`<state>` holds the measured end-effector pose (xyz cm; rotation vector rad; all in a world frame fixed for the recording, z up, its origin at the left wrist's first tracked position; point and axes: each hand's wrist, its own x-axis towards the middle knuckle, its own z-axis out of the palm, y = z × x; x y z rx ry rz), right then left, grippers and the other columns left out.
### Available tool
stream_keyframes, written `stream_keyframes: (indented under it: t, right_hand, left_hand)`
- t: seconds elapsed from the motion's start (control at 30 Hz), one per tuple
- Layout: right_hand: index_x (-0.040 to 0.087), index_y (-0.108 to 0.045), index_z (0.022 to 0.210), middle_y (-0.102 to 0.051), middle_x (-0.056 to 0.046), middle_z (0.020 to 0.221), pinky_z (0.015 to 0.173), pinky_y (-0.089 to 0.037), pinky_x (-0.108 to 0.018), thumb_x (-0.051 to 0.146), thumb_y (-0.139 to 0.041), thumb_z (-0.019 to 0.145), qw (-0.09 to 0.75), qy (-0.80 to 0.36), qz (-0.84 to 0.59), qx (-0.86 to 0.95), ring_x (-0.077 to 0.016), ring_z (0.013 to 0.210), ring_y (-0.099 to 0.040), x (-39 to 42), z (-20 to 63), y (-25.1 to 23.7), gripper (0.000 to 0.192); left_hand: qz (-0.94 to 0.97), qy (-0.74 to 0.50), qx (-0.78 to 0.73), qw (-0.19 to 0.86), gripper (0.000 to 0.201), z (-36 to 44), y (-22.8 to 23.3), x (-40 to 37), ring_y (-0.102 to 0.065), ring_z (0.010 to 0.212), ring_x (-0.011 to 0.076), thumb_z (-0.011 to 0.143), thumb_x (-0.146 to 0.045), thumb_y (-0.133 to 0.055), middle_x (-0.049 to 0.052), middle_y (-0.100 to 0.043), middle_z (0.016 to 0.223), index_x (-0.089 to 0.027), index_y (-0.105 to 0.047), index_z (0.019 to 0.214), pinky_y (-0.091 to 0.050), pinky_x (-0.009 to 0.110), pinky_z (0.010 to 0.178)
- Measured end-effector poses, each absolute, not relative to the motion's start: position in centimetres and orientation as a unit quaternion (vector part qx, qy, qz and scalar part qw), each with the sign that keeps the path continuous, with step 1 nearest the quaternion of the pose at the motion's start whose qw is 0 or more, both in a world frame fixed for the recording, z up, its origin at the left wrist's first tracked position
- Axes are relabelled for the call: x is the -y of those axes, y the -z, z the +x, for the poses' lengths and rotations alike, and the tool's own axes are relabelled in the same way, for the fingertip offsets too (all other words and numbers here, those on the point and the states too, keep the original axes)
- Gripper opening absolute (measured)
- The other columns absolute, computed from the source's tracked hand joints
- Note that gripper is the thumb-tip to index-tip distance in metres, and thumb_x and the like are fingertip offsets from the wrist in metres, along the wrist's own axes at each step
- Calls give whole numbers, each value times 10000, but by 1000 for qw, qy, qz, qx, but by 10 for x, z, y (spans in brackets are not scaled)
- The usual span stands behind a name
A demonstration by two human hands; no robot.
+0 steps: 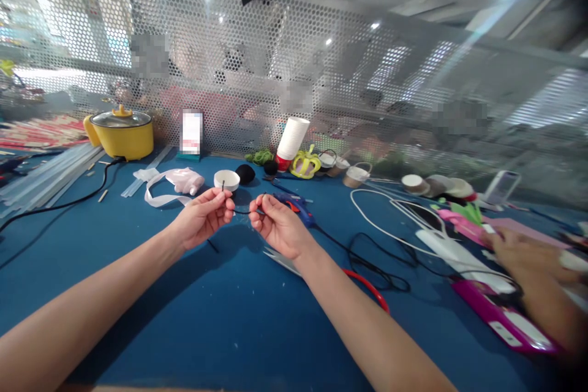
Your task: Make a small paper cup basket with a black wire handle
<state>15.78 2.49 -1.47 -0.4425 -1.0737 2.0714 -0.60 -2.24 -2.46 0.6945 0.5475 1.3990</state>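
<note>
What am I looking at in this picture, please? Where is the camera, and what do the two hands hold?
There is no machine here. The camera sits on a person's head and looks forward and down, so you see that person's own arms. The left hand and the right hand pinch the two ends of a thin black cord above a blue table. Near the hands lie a blue glue gun, a small white cup and a white ribbon. Further back stand a yellow pot and a stack of paper cups. At the right edge, another person's hand works near a pink object.
</note>
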Motion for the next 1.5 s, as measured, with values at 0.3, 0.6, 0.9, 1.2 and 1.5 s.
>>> stream_keyframes:
  t: [0.3, 0.6, 0.9, 1.2, 1.5]
  right_hand:
    - [140, -608, 676, -626, 24, 641, 504, -492, -122, 279, -729, 632, 381, -801, -188, 421, -46, 542, -583, -25, 156, 16, 190]
    - [143, -604, 694, -639, 10, 684, 561, -503, -135, 286, -722, 641, 412, -774, -199, 437, -48, 570, -588, -17, 148, 19, 193]
    - [139, -597, 678, -621, 15, 658, 505, -486, -136, 262, -700, 672, 405, -775, -210, 437, -46, 542, -574, -19, 154, 16, 161]
    - [135, -605, 654, -612, 17, 630, 505, -484, -119, 265, -682, 694, 411, -777, -221, 423, -36, 530, -569, -22, 157, 12, 156]
    - [134, -603, 673, -620, 9, 659, 531, -497, -132, 257, -668, 711, 406, -773, -215, 438, -46, 561, -584, -22, 158, 15, 144]
  left_hand:
    - [293, -626, -246, 680, 116, -5, 25, 21, -572, 517, 66, 810, -94, -473, 22, -603, 623, -108, -573, 752, -480, 154, 525]
    - [267, -623, -261, 687, 165, 2, 28, 24, -586, 553, 46, 822, -61, -446, 58, -641, 721, -87, -587, 742, -497, 137, 578]
    - [251, -603, -278, 704, 348, -3, 22, 23, -599, 537, 91, 883, -205, -353, 56, -617, 627, -89, -580, 646, -507, 184, 531]
    - [271, -602, -273, 699, 317, -1, 21, 25, -621, 601, 101, 874, -207, -390, 77, -641, 685, -88, -589, 658, -521, 193, 597]
    - [265, -604, -280, 698, 346, -2, 25, 23, -622, 591, 93, 891, -200, -342, 75, -647, 685, -91, -584, 669, -528, 186, 591]
